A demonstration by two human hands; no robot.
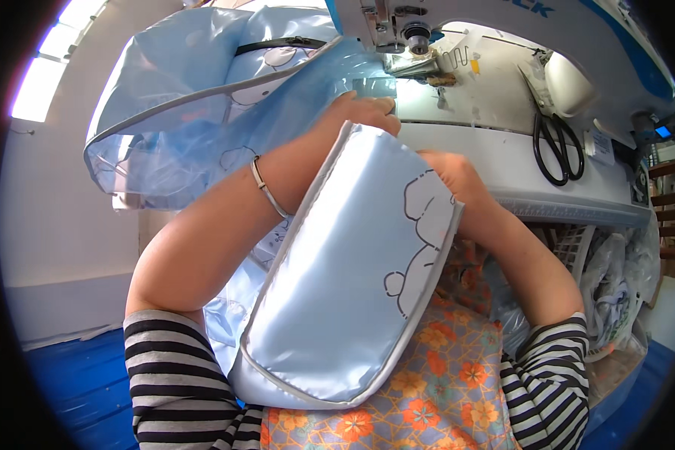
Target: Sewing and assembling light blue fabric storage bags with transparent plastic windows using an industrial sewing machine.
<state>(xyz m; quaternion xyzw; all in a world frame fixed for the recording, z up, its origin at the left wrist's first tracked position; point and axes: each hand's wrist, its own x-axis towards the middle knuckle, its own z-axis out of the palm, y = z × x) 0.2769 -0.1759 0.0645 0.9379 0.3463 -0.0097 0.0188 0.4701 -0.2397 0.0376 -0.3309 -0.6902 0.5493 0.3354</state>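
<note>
A light blue, shiny fabric bag (337, 255) with grey piping and a cartoon outline print stands tilted in front of me, its rounded end near my lap. My left hand (360, 112) is curled at its far end, close to the sewing machine's needle area; the bag hides part of the fingers. At the bag's right edge, my right hand (454, 176) is closed on it, with most fingertips hidden behind. Above both hands is the sewing machine head (416, 34). More glossy blue material (180, 75) with grey piping and a black zipper spreads left of my left forearm.
Black-handled scissors (553, 146) lie on the white machine table (495, 154) at the right. A bent wire piece (455, 56) and small scraps lie beyond the needle area. Below the table's right side, a white plastic basket (574, 251) stands beside clear plastic bags (611, 277).
</note>
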